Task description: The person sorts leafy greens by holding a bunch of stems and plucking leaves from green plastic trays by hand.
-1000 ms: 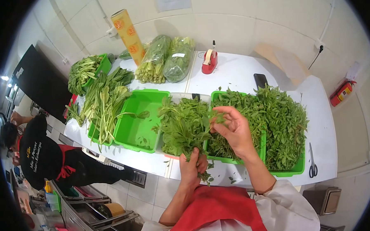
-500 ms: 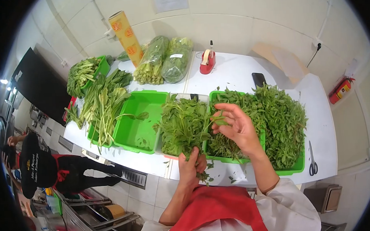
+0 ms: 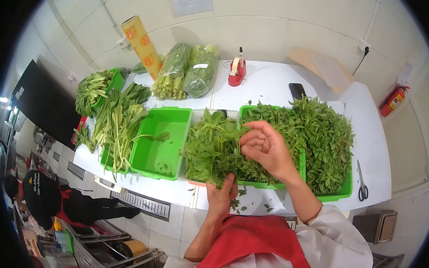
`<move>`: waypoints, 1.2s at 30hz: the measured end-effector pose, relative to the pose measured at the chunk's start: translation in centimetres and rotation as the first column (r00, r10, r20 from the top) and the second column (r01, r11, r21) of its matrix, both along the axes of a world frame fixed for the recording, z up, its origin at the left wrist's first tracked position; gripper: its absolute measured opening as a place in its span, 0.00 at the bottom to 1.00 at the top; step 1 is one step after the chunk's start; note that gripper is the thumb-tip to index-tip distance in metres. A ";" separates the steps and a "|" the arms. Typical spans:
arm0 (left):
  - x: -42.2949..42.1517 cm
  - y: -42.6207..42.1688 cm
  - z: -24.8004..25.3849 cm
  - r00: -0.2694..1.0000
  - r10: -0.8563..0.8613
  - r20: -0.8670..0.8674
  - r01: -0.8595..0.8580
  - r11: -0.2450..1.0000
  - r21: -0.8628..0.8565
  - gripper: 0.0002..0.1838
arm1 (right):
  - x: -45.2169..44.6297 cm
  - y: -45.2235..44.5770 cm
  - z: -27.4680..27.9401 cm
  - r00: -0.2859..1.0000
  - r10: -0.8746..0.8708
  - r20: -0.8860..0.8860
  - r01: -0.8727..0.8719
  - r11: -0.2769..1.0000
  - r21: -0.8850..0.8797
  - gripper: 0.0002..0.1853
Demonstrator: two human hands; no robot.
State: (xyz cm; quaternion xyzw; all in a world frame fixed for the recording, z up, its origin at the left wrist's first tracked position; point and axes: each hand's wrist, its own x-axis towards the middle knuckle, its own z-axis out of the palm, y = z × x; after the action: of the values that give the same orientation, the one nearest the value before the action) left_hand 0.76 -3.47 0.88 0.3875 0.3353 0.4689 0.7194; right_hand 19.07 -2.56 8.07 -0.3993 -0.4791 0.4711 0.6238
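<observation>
My left hand [image 3: 221, 195] is closed around the lower stems of a bunch of leafy greens [image 3: 212, 146], whose tops fan out away from me. Beside the bunch, my right hand [image 3: 269, 150] has its fingers curled towards the thumb, pinching a thin leafy stem at the bunch's right edge. The fingertips partly hide that stem. Beneath the bunch is a white tray [image 3: 232, 113], mostly covered by leaves. Just right of it, a green tray [image 3: 304, 164] holds more loose leafy sprigs, partly behind my right hand.
A green tray [image 3: 149, 129] with a few leaves stands left; long-stemmed greens [image 3: 120, 121] lie beyond it. Bagged vegetables [image 3: 200, 74], a wrap roll [image 3: 142, 47], a tape dispenser [image 3: 237, 71] and a phone [image 3: 297, 90] are behind. Scissors [image 3: 362, 187] lie right. A co-worker [image 3: 47, 196] stands left.
My right hand has moved slightly left and down against the bunch, fingers more curled. The bunch's top has spread under it. The co-worker has bent lower and shifted left.
</observation>
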 end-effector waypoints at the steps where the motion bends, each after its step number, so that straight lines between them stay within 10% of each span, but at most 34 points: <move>1: -0.1 0.0 0.0 1.000 -0.001 -0.012 0.001 1.000 0.012 0.15 | -0.2 0.2 0.0 1.000 0.003 0.000 -0.003 1.000 0.000 0.27; 10: -1.2 0.2 0.3 0.990 0.123 0.063 -0.122 0.992 -0.018 0.08 | -2.4 2.1 0.1 1.000 -0.006 0.008 0.006 1.000 -0.009 0.25; 13: -1.7 0.2 0.5 0.975 0.193 0.112 -0.186 0.980 -0.064 0.09 | -3.8 3.9 -2.3 0.944 -0.202 0.261 0.155 0.970 0.189 0.23; 15: -1.8 -0.1 1.5 0.960 0.256 0.113 -0.251 0.966 -0.054 0.12 | -4.1 6.6 -4.0 0.579 -0.685 0.442 0.306 0.686 0.660 0.16; 17: -2.2 -0.1 1.7 0.941 0.318 0.118 -0.315 0.948 -0.042 0.15 | -2.7 7.7 -3.3 0.741 -0.516 0.429 0.409 0.854 0.322 0.18; 19: -3.1 -0.4 1.5 0.933 0.347 0.096 -0.346 0.938 -0.023 0.15 | -1.8 8.5 -4.0 0.570 -0.048 0.820 0.052 0.998 0.022 0.24; 20: -3.6 -0.4 1.2 0.930 0.356 0.091 -0.356 0.934 -0.021 0.15 | -2.4 8.5 -5.5 0.478 -0.403 0.780 -0.006 0.887 0.462 0.21; 21: -4.0 -0.2 0.7 0.929 0.353 0.109 -0.354 0.935 -0.010 0.11 | -2.8 8.3 -5.0 0.483 -0.403 0.777 -0.011 0.885 0.466 0.21; 24: -4.2 0.1 1.3 0.925 0.367 0.097 -0.372 0.927 0.043 0.08 | -4.1 6.3 -1.1 0.831 -0.342 0.439 0.283 0.939 0.197 0.05; 29: -4.7 0.4 -0.2 0.922 0.381 -0.066 -0.359 0.907 0.222 0.10 | -4.9 4.5 2.0 0.918 -0.187 0.349 0.073 0.946 0.316 0.05; 32: -4.8 0.4 -0.7 0.924 0.376 -0.067 -0.348 0.901 0.259 0.10 | -4.3 5.6 2.1 0.767 -0.159 0.622 0.028 0.976 0.215 0.07; 36: -5.2 0.6 -0.8 0.960 0.275 -0.049 -0.258 0.942 0.216 0.11 | -3.0 7.3 0.3 0.926 0.262 0.273 -0.245 0.965 -0.093 0.12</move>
State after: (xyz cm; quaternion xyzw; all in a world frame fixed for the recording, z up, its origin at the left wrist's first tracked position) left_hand -4.49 -2.85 0.12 0.4297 0.3618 0.5788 0.5912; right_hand 16.05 4.75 8.39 -0.4151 -0.5970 0.4994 0.4711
